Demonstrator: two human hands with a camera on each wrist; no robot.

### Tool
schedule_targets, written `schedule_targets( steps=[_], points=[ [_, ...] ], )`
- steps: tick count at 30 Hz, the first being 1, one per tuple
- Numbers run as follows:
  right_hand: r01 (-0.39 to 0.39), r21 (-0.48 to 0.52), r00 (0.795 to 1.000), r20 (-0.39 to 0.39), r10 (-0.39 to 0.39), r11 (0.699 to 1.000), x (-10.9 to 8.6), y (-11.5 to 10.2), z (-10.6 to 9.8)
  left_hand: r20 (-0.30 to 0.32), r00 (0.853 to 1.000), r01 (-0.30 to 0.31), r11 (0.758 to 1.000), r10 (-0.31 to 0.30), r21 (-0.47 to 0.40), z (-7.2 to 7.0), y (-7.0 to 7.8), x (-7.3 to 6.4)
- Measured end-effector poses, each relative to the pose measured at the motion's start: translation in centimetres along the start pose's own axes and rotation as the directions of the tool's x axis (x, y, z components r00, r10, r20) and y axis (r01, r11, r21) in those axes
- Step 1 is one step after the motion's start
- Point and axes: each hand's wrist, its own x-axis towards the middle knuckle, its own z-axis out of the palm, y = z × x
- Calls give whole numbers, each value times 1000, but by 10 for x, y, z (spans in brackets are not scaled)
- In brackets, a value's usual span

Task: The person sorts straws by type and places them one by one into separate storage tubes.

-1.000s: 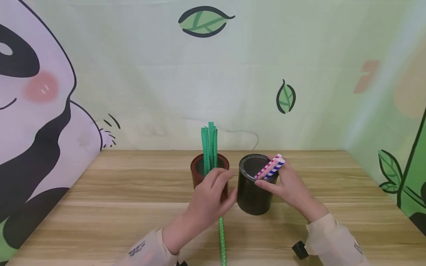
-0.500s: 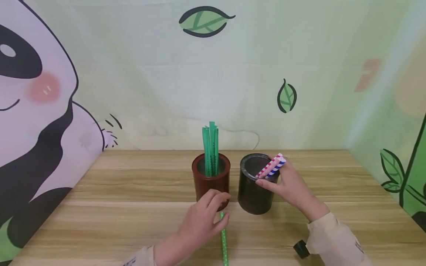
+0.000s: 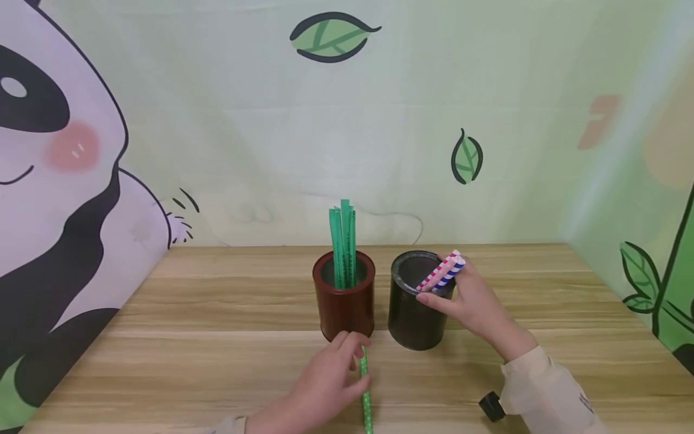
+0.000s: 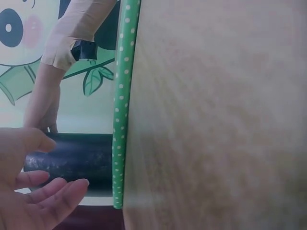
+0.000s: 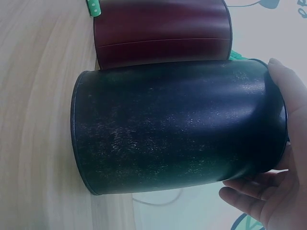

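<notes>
My left hand [image 3: 328, 381], fingers loosely bent and holding nothing, hovers beside a green paper straw with white dots [image 3: 367, 405] on the table. In the left wrist view, a gap shows between the fingers and that dotted straw [image 4: 123, 86]. My right hand [image 3: 479, 307] grips the rim of a black cylindrical cup [image 3: 416, 322], thumb on the near side and fingers on the far side. Red-and-white and blue-and-white striped straws [image 3: 447, 272] lean in the cup against its right rim. The right wrist view shows the black cup's side [image 5: 177, 129] filling the middle.
A reddish-brown cup [image 3: 347, 313] stands left of the black one, with several upright green strips [image 3: 343, 244] in it. Both stand on a wood-grain table [image 3: 217, 289]. Behind rises a backdrop [image 3: 260, 150] printed with a panda and leaves.
My left hand has moved down and toward me, from in front of the brown cup to beside the dotted straw. The right hand stays on the black cup.
</notes>
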Motion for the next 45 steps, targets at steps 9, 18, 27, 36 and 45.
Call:
schedule_targets(
  steps=[9,18,27,36,45],
  points=[
    [4,-5,1000,-3,-4,1000,0,-1,-2,41,998,55,998,-55,2,11,-6,0],
    [12,5,1000,-5,-12,1000,0,-1,2,118,977,198,958,-176,-207,19,-11,0],
    [-10,6,1000,18,10,1000,1,-3,1,141,957,288,874,-253,-390,28,-15,-3],
    [-11,6,1000,21,11,1000,0,-3,0,124,950,313,870,-287,-381,34,-16,0],
    [-3,2,1000,12,3,1000,0,-2,-2,108,956,293,890,-272,-350,36,-17,2]
  ],
)
